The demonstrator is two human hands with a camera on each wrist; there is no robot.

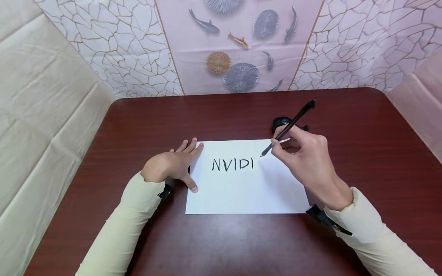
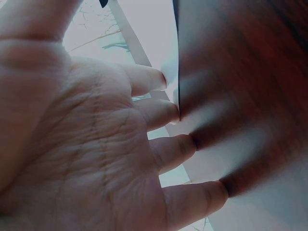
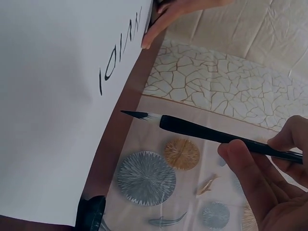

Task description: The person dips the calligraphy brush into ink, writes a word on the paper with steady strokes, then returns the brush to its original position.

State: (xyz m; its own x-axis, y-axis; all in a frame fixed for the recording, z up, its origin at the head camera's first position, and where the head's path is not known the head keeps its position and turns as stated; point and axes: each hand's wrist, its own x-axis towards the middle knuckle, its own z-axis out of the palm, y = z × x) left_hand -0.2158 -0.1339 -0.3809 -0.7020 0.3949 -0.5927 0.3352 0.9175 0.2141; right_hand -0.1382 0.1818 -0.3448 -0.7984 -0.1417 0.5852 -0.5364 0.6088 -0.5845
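A white sheet of paper (image 1: 224, 199) lies on the dark red table, with the black letters NVIDI (image 1: 233, 164) across its upper half. My right hand (image 1: 309, 161) pinches a black ink brush (image 1: 293, 119), slanted, its tip just right of the last letter. In the right wrist view the brush (image 3: 192, 129) has a dark, pointed tip and a white band of bristle, seen apart from the paper. My left hand (image 1: 176, 165) rests with spread fingers on the paper's left edge. In the left wrist view its palm and fingertips (image 2: 166, 110) show beside that edge.
Behind the right hand, past the paper's top edge, stands a small black round container (image 1: 281, 122), partly hidden. The wooden table (image 1: 235, 245) ends at a patterned cloth backdrop (image 1: 238, 46). Pale cloth (image 1: 41, 115) hangs along the left side.
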